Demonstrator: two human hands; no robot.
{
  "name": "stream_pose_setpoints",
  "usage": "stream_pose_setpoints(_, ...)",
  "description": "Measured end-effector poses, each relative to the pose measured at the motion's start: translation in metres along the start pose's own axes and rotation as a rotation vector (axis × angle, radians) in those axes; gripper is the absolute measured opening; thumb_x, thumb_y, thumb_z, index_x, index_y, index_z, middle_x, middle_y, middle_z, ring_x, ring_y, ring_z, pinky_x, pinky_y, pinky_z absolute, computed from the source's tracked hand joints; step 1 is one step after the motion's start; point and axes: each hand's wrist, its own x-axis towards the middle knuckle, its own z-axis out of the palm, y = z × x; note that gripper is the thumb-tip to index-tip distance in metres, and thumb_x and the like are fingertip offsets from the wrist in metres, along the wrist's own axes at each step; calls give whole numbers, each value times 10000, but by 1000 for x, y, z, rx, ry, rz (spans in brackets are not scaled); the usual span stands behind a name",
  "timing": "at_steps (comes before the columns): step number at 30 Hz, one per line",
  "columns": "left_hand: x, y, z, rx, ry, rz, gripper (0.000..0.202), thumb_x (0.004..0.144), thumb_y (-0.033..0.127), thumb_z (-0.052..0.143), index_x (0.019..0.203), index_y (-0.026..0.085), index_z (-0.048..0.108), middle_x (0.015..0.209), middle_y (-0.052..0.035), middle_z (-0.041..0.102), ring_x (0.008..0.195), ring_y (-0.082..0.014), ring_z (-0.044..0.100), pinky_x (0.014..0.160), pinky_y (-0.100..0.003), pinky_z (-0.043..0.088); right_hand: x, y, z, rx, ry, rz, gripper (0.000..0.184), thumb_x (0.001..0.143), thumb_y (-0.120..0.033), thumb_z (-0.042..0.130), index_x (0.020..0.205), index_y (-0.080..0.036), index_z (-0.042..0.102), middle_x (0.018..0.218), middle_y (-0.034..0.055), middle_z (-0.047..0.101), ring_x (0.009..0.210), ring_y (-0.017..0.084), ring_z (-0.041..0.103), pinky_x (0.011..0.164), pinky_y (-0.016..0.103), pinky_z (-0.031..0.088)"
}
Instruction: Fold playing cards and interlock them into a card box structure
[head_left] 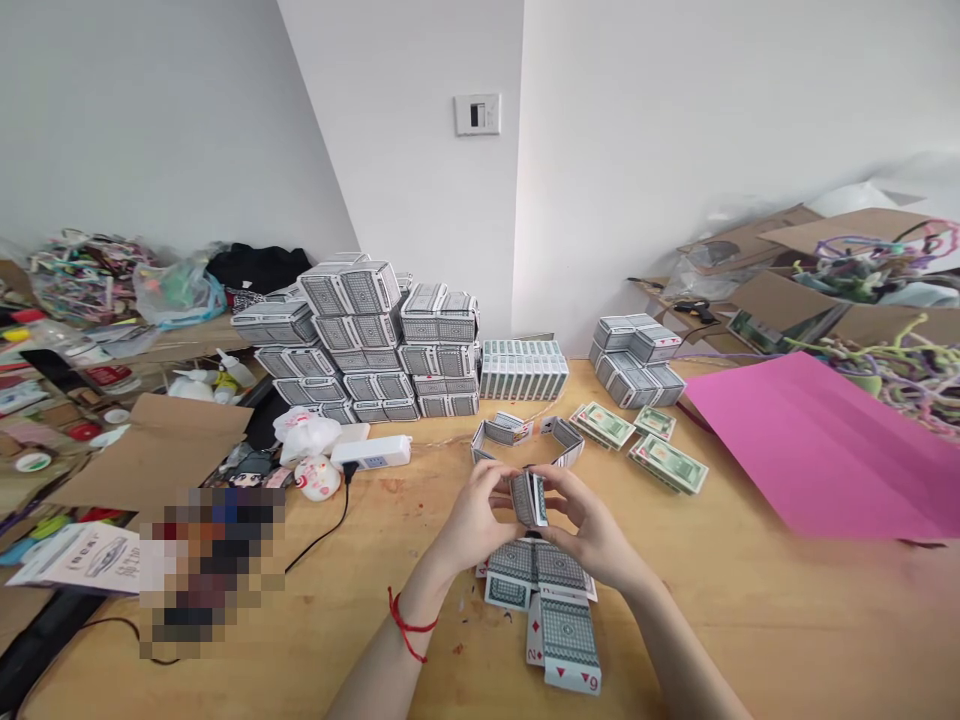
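Between the fingertips of my left hand point(474, 515) and my right hand point(589, 525) are playing cards point(523, 500), held upright just above the table; they look folded or stacked, and their lower edges are partly hidden. Under and in front of the hands lie loose playing cards point(568, 625), mostly backs up, with a red two and a nine or six showing at the edges. Just beyond my fingers stands an angular ring of folded cards point(568, 440), open in the middle. A red string bracelet circles my left wrist.
Folded-card blocks point(367, 335) are piled at the back left, more blocks point(637, 355) at the back right. A row of card packs point(525, 370) stands between them. Green note-like stacks point(667, 460), a pink sheet point(832, 450), a white power strip point(371, 451) with a cord, and cardboard boxes point(787, 300) surround the table.
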Motion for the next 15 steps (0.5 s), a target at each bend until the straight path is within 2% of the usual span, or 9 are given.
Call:
stream_pose_setpoints(5,0,2,-2,117,11,51,519,551,168,748,1017,193,521,1050,-60,477,866,-170,546,746,-306,480,0,-3,-1,138,-57,34,482,751,-245,606,1190,-267,409,1195,84,467,1051,215,504,883,403,456)
stream_pose_setpoints(10,0,2,-2,113,-49,-16,479,614,236,722,1039,175,510,960,-63,570,836,-181,557,749,-320,466,0,-1,-1,227,-70,62,504,739,-275,632,1187,-268,403,1165,84,494,999,206,531,842,395,475)
stream_pose_setpoints(12,-1,2,-1,100,-71,-20,462,642,240,702,1060,173,518,982,-75,572,866,-193,555,778,-334,463,0,1,-1,221,-53,81,516,730,-284,642,1187,-270,403,1166,83,497,983,205,538,823,392,486)
stream_pose_setpoints(15,-1,3,1,107,-59,22,541,644,205,691,1147,195,493,1084,-87,504,980,-220,515,836,-354,453,0,4,-2,217,-53,91,534,730,-284,643,1203,-265,395,1152,83,513,981,210,550,830,401,485)
